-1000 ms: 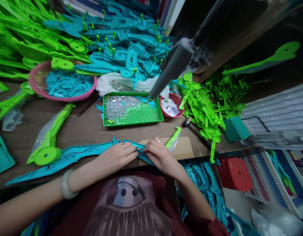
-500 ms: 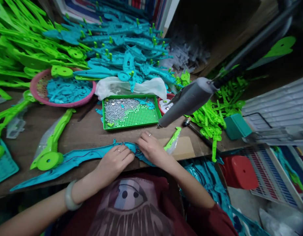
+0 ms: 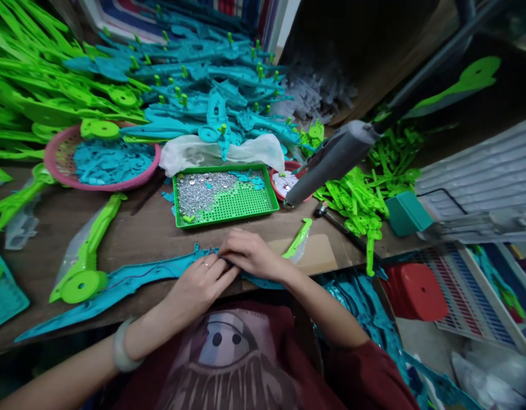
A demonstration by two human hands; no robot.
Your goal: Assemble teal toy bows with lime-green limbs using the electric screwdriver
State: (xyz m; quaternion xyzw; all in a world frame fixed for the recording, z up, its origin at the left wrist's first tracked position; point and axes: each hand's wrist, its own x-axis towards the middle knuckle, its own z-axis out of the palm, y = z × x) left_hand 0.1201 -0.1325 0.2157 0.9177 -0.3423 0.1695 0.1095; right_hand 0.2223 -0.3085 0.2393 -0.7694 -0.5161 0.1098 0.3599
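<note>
A long, curved blue plastic part (image 3: pixel 150 273) with a thin dark wire along it lies on the near edge of the workbench. My left hand (image 3: pixel 205 278), a ring on one finger, is closed over the middle of this part. Touching its fingertips, my right hand (image 3: pixel 251 255) bends over the same stretch with fingers pinched together. Whatever the right fingers hold is hidden beneath them. To the left, a green plastic part with a round disc (image 3: pixel 84 285) lies against the blue part. A smaller green piece in clear plastic (image 3: pixel 298 239) rests right of my right hand.
Beyond my hands sits a green tray (image 3: pixel 226 219) of small metal screws. An electric screwdriver (image 3: pixel 331 165) hangs over the bench to its right, near a hammer (image 3: pixel 331 216). A pink basket (image 3: pixel 103 185) holds blue pieces; heaps of green and blue parts (image 3: pixel 220 74) lie behind.
My right hand has moved left along the blue part until its fingers meet my left hand's. The hanging screwdriver has swung slightly right, and the view has shifted a little.
</note>
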